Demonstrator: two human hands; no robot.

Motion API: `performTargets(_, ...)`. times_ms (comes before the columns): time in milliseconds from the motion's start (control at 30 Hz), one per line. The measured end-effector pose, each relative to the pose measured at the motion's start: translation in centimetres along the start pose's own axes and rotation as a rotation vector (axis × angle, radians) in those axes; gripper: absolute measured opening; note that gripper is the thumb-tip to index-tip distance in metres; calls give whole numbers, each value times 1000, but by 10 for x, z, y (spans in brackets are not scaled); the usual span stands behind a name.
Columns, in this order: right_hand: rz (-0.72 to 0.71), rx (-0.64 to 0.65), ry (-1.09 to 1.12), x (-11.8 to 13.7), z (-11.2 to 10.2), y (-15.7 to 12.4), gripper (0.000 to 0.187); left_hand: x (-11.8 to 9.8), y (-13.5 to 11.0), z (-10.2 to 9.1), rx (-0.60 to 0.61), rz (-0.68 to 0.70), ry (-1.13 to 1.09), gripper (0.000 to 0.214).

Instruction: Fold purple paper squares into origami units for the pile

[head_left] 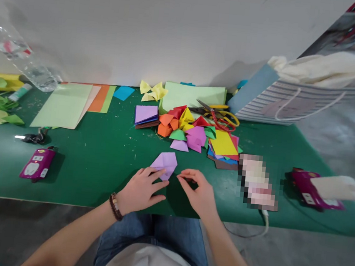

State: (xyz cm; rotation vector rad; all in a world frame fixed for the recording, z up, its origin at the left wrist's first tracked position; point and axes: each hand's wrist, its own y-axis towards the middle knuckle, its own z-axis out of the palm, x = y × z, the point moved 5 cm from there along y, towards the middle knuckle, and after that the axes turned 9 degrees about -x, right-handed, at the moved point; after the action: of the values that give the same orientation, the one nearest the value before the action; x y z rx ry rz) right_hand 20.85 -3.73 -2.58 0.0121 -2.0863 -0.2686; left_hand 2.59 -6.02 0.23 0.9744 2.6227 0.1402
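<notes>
Touching folded purple paper, left hand, grip spread; right hand near, grip pressed together.

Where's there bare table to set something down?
Widest: green table between the left purple socket block and the left hand. Another patch: between the striped bag and the pixelated phone. Crowded: back middle, with folded paper pieces and the yellow-topped stack.

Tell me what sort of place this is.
Probably an informal papercraft workspace: the green table holds folded paper pieces, red-handled scissors and a stack of coloured paper, with a creased lilac sheet under the left hand.
</notes>
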Motion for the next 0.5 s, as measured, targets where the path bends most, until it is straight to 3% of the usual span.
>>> performTargets(200,31,70,-47,7,18,1,9,-24,-2,17,-117,-229,58,52)
performTargets(500,17,-8,-140,4,20,1,15,-17,-3,20,-195,-294,-76,41)
